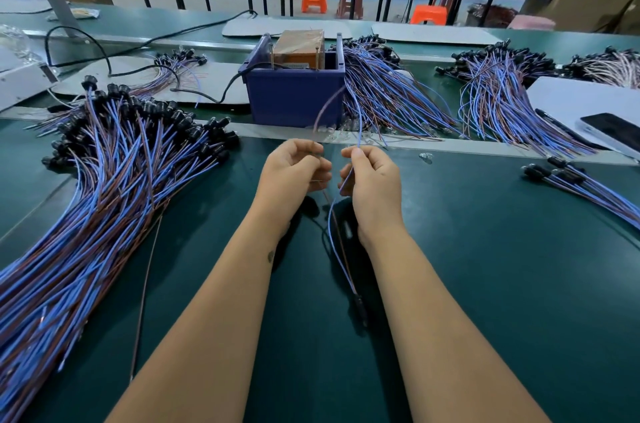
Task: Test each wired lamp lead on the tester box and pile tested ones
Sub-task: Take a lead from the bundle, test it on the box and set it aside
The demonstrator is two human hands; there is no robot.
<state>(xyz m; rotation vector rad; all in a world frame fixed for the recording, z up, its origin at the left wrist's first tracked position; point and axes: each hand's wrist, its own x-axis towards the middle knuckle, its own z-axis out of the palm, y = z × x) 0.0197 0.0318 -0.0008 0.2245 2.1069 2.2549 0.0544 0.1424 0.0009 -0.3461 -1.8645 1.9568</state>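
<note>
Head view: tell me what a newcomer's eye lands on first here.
First, the huge pile of blue and brown leads fanned across the left of the green table. Next, the two hands at centre: the left hand pinches a brown wire and the right hand a blue wire, both rising toward the blue tester box just behind. More bundles lie to the box's right.

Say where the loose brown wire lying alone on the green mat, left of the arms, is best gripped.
Pinch the thin loose brown wire mid-length, from above with the left hand. It lies flat, nearly straight and clear of the big lead pile.
</note>
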